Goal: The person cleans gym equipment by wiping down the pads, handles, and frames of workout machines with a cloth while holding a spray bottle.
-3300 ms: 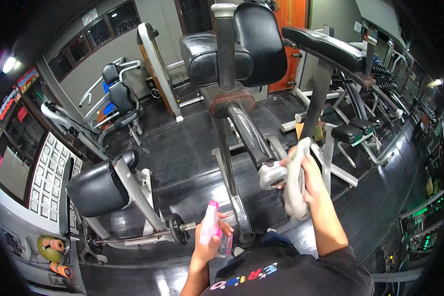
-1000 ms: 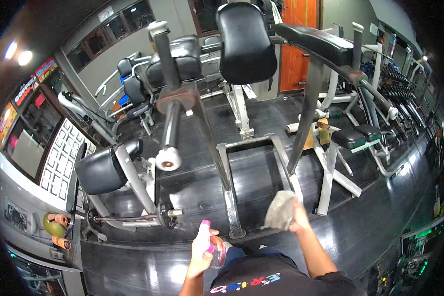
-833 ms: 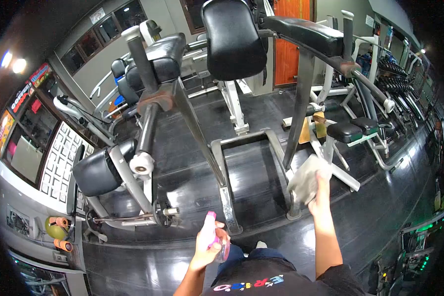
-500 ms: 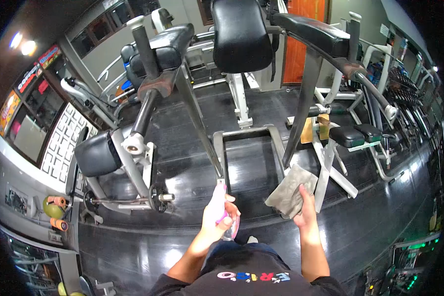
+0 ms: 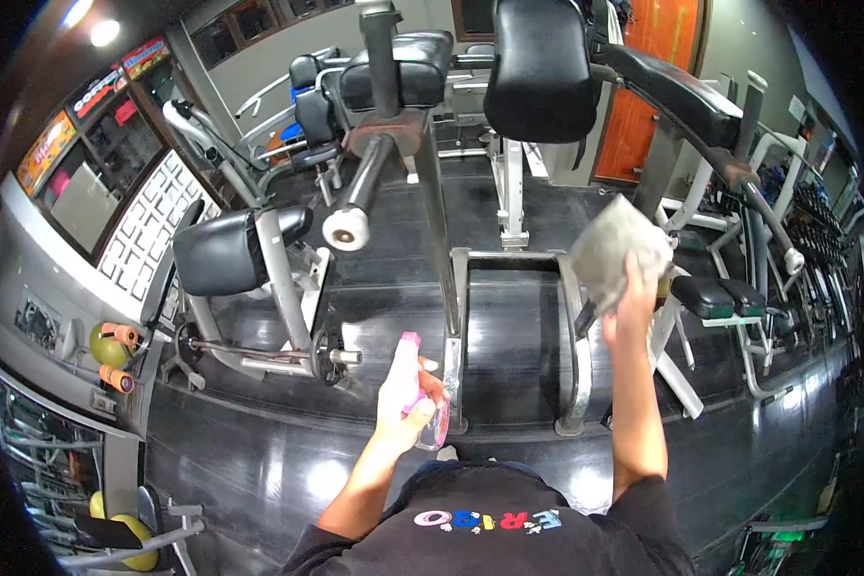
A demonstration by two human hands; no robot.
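My left hand (image 5: 403, 403) is wrapped round a spray bottle (image 5: 436, 424) with a pink and white head, low in front of my body. Up and to the right, my right hand (image 5: 634, 302) grips a folded grey cloth (image 5: 616, 252), its thumb and fingers closed on the lower edge. Behind the cloth stands the right upright of a gym station with a black backrest (image 5: 542, 77), a left arm pad (image 5: 398, 72) and a right arm pad (image 5: 677, 91). The cloth hides part of that upright.
A black padded bench (image 5: 219, 257) with a barbell (image 5: 259, 353) stands at the left. On the right is a small black seat (image 5: 703, 296) on a white frame. The station's base frame (image 5: 511, 257) rests on the dark floor before me. An orange door (image 5: 648, 106) is at the back.
My right hand has let go of the station's handle end and, more recently, risen with the cloth to the upper right. The view has shifted. My left hand still holds the bottle.
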